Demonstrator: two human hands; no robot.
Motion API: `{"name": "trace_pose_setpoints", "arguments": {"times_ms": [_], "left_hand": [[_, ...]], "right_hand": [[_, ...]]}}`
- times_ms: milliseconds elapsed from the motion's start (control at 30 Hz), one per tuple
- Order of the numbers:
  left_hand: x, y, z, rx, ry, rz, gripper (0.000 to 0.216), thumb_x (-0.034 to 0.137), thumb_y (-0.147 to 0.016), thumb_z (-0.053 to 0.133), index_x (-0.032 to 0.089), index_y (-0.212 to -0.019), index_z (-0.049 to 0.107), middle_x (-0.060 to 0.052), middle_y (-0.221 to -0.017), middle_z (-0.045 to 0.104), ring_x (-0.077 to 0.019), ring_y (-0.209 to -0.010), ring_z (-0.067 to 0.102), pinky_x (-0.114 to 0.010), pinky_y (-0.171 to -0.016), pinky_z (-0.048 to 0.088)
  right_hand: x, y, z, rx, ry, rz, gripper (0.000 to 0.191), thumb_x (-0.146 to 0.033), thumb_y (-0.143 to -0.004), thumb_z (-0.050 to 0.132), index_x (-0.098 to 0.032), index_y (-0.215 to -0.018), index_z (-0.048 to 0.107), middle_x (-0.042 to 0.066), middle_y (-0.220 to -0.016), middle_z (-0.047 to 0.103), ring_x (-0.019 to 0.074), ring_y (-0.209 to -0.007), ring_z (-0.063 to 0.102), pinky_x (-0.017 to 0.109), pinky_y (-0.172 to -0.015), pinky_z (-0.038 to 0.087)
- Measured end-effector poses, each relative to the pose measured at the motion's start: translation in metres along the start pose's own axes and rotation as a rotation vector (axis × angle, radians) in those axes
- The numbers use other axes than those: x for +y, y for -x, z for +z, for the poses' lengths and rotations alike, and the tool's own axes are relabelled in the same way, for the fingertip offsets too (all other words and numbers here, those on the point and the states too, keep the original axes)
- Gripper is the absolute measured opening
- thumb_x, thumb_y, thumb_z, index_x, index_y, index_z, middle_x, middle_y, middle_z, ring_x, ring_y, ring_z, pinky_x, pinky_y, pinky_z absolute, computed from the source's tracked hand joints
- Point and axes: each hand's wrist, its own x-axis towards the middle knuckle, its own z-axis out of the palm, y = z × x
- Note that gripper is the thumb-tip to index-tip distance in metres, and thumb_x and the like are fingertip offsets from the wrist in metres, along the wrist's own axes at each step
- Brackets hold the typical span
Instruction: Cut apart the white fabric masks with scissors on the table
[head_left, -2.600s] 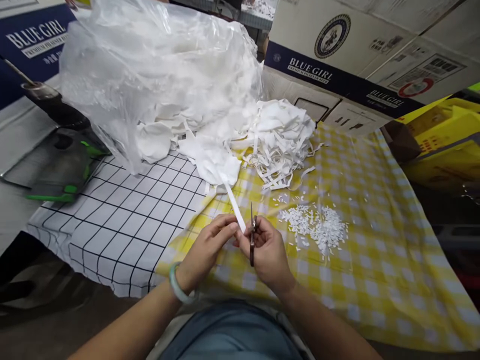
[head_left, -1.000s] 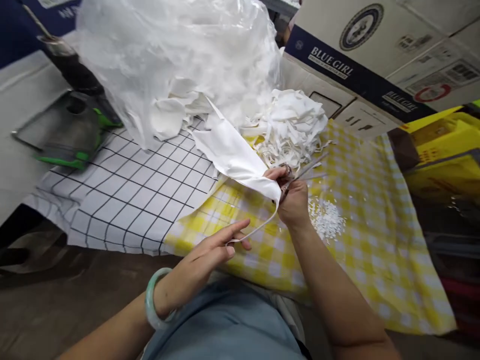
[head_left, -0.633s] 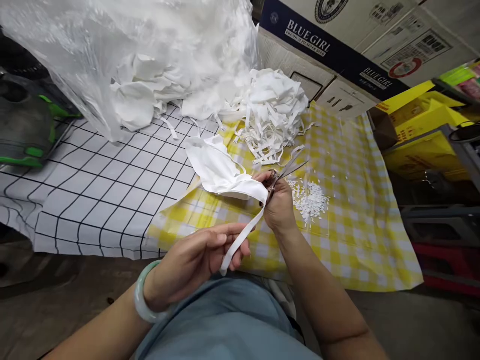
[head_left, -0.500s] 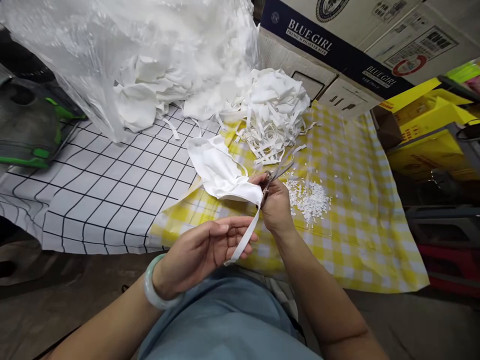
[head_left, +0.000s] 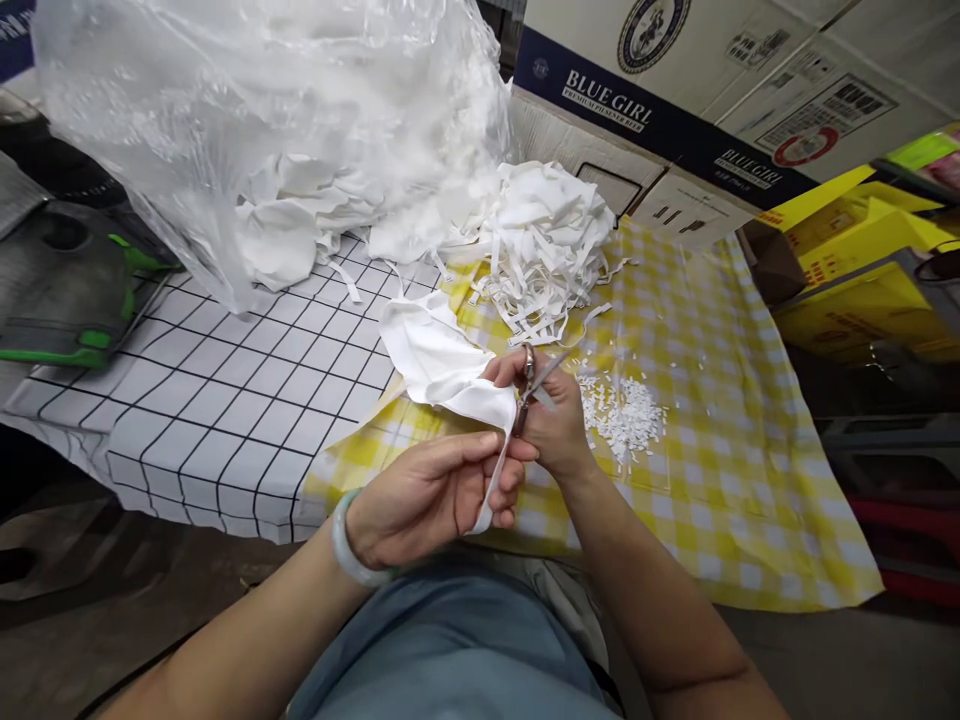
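A limp white cloth piece (head_left: 435, 350), perhaps a bra cup or mask, lies across the tablecloth seam, and a narrow white strap (head_left: 491, 490) hangs from its near corner. My left hand (head_left: 442, 490), with a pale bangle at the wrist, is closed on that strap between thumb and forefinger, its other fingers curled behind. In my right hand (head_left: 559, 420) are small metal scissors (head_left: 538, 385), blades spread and pointing up and right. The fingers of that hand also meet the cloth's corner; whether they pinch it is hard to make out.
A heap of white strapped pieces (head_left: 547, 240) sits beyond my hands, beside a big clear plastic bag (head_left: 300, 90). Small white clippings (head_left: 634, 415) lie on the yellow checked cloth (head_left: 720, 480). Behind stands a beer carton (head_left: 675, 110); a grey-green object (head_left: 60, 280) is at left.
My left hand has moved up and right, closing its thumb and forefinger on the strap near the cloth's corner. The scissors have turned, and their spread blades show more clearly.
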Motion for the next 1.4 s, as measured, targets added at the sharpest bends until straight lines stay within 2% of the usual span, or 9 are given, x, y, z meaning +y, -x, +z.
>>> {"name": "trace_pose_setpoints", "arguments": {"times_ms": [100,200,333,400,467,533,667,900,1400], "left_hand": [[0.001,0.002,0.004,0.068,-0.121,0.095,0.018,0.029,-0.086,0.068,0.013,-0.09,0.074,0.002,-0.066,0.04,-0.0059,-0.055,0.034,-0.017,-0.051,0.032],[0.006,0.017,0.008,0.212,-0.487,0.306,0.024,0.038,-0.088,0.066,0.016,-0.089,0.076,0.002,-0.062,0.039,-0.0084,-0.055,0.03,-0.02,-0.049,0.026],[0.012,0.035,0.017,0.371,-1.026,0.679,0.022,0.033,-0.092,0.06,0.022,-0.094,0.079,-0.006,-0.08,0.057,-0.0182,-0.08,0.051,-0.028,-0.074,0.043],[0.012,0.033,0.018,0.384,-1.107,0.803,0.021,0.028,-0.092,0.059,0.023,-0.091,0.079,-0.009,-0.097,0.061,-0.023,-0.101,0.052,-0.031,-0.089,0.043],[0.009,0.024,0.015,0.367,-0.998,0.793,0.024,0.027,-0.094,0.056,0.022,-0.085,0.078,-0.009,-0.107,0.06,-0.0229,-0.104,0.053,-0.03,-0.086,0.044],[0.003,0.012,0.007,0.366,-0.815,0.727,0.027,0.029,-0.096,0.053,0.02,-0.082,0.074,-0.007,-0.108,0.058,-0.0163,-0.084,0.055,-0.027,-0.071,0.044],[-0.01,-0.009,-0.008,0.42,-0.749,0.7,0.028,0.033,-0.098,0.05,0.02,-0.084,0.072,-0.003,-0.107,0.05,-0.007,-0.061,0.04,-0.025,-0.058,0.036],[-0.024,-0.025,-0.008,0.395,-1.034,0.706,0.031,0.031,-0.099,0.045,0.017,-0.078,0.063,-0.008,-0.106,0.048,-0.019,-0.093,0.049,-0.028,-0.074,0.041],[-0.028,-0.042,-0.009,0.277,-1.134,0.695,0.027,0.02,-0.1,0.042,0.019,-0.079,0.059,-0.005,-0.106,0.047,-0.021,-0.113,0.046,-0.034,-0.098,0.038]], "right_hand": [[-0.008,-0.004,-0.006,0.02,0.108,-0.114,0.013,-0.02,-0.073,0.066,-0.024,-0.072,0.053,0.0,-0.082,0.063,0.0182,-0.08,0.06,0.034,-0.08,0.049],[-0.01,0.0,-0.013,0.045,0.217,-0.128,0.012,-0.018,-0.072,0.068,-0.024,-0.075,0.058,0.001,-0.084,0.063,0.0203,-0.084,0.06,0.036,-0.083,0.048],[0.0,0.022,0.0,-0.005,0.123,0.091,0.012,-0.023,-0.072,0.074,-0.022,-0.076,0.063,0.0,-0.077,0.062,0.0179,-0.075,0.058,0.033,-0.074,0.047],[0.008,0.038,0.014,-0.038,-0.069,0.268,0.019,-0.032,-0.072,0.076,-0.022,-0.074,0.06,-0.002,-0.071,0.058,0.0152,-0.067,0.055,0.03,-0.067,0.047],[0.016,0.052,0.023,-0.084,-0.226,0.395,0.027,-0.042,-0.073,0.076,-0.022,-0.075,0.058,-0.002,-0.07,0.057,0.0144,-0.065,0.054,0.03,-0.066,0.048],[0.02,0.06,0.021,-0.112,-0.215,0.428,0.03,-0.047,-0.075,0.075,-0.022,-0.078,0.059,-0.002,-0.074,0.058,0.0154,-0.069,0.056,0.032,-0.07,0.049],[0.013,0.064,-0.014,-0.079,0.261,0.281,0.029,-0.047,-0.077,0.073,-0.021,-0.084,0.062,0.003,-0.085,0.06,0.0204,-0.084,0.056,0.034,-0.081,0.044],[-0.002,0.065,-0.048,-0.248,0.774,0.143,0.042,-0.056,-0.072,0.075,-0.019,-0.065,0.057,0.002,-0.067,0.055,0.017,-0.067,0.049,0.031,-0.069,0.037],[0.01,0.071,-0.061,-0.242,0.765,0.143,0.047,-0.056,-0.072,0.074,-0.019,-0.055,0.05,-0.002,-0.054,0.052,0.0121,-0.057,0.044,0.027,-0.066,0.033]]}}
